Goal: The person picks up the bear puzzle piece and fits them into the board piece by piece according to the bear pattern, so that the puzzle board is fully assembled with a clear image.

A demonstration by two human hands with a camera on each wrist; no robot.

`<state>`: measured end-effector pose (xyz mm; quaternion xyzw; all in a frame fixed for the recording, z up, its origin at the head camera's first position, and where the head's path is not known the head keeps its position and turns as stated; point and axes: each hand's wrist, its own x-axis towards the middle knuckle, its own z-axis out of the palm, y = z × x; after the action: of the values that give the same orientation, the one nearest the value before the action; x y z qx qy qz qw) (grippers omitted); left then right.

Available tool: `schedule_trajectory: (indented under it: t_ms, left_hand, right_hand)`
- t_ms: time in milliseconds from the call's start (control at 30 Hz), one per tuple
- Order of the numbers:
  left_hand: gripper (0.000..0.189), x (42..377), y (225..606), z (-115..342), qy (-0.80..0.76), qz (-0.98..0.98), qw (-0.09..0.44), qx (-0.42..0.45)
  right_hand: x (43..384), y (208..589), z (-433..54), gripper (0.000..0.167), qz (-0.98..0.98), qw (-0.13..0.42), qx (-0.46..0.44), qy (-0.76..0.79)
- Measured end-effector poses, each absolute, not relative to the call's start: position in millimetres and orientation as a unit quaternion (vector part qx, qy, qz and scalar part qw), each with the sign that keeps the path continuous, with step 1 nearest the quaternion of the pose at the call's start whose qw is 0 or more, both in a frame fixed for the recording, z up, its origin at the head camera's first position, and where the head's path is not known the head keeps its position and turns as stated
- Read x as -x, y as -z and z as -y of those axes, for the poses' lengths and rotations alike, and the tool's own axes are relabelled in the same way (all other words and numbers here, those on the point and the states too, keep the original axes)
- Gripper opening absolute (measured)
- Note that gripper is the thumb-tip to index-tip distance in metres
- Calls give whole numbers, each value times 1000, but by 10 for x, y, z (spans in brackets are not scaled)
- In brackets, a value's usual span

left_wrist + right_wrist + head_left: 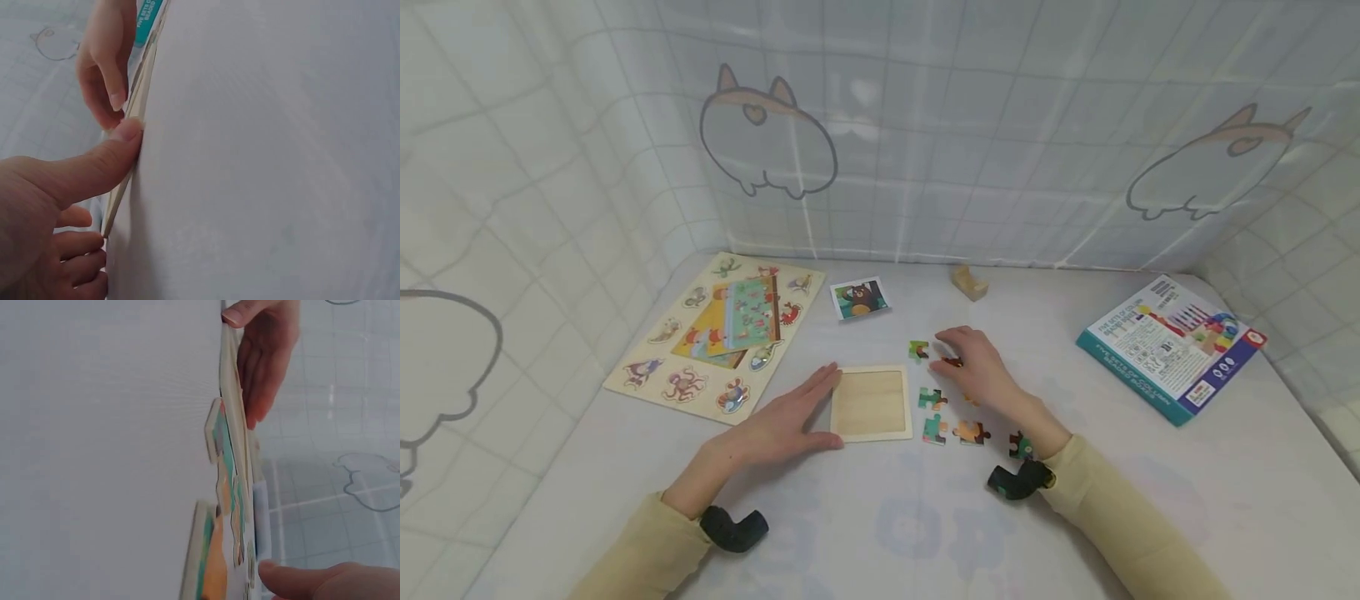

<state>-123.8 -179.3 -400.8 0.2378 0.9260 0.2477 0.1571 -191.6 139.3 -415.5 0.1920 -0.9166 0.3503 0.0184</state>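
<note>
A square wooden puzzle tray [872, 403] lies bare on the table. My left hand [782, 423] rests along its left side, thumb at the near corner and straight fingers at the far one; in the left wrist view the thumb touches the tray's edge. Loose jigsaw pieces lie right of the tray, among them a green one [918, 349], a teal one [934, 429] and an orange-brown one [972, 432]. Over them is my right hand [983, 371], thumb and forefinger spread apart around a dark piece [953, 362] partly hidden beneath. Whether it touches that piece, I cannot tell.
A bear picture card [860, 298] lies behind the tray, with a small wooden block [970, 283] to its right. At left is a sea-animal board [681, 396] bearing two pictures. A teal-sided box [1172, 346] lies at right. A tiled-pattern wall [925, 167] closes the back.
</note>
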Motion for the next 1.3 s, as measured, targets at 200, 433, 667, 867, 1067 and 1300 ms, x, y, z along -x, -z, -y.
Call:
schedule_trajectory:
  t_ms: [200, 433, 667, 867, 1067, 1300]
  left_hand:
    - [99, 1273, 4054, 1806, -262, -922, 165, -231]
    - [102, 1293, 4066, 1833, -262, -924, 165, -226]
    - [101, 1307, 4057, 1865, -263, -925, 158, -227]
    - [98, 1293, 4056, 1876, -261, -925, 159, -226]
    - [97, 1290, 4065, 1869, -267, -922, 157, -231]
    - [97, 1312, 4075, 1864, -268, -921, 158, -232]
  right_hand:
    - [2021, 4245, -1281, 34, 914, 41, -197, -353]
    - [2020, 4297, -1228, 22, 917, 55, -196, -342]
    - [2006, 4280, -1210, 19, 922, 58, -201, -327]
    - [1985, 4292, -1196, 19, 930, 65, -215, -292]
    - [1962, 4292, -1197, 20, 925, 73, -223, -298]
    - [1973, 4285, -1209, 23, 923, 59, -212, -317]
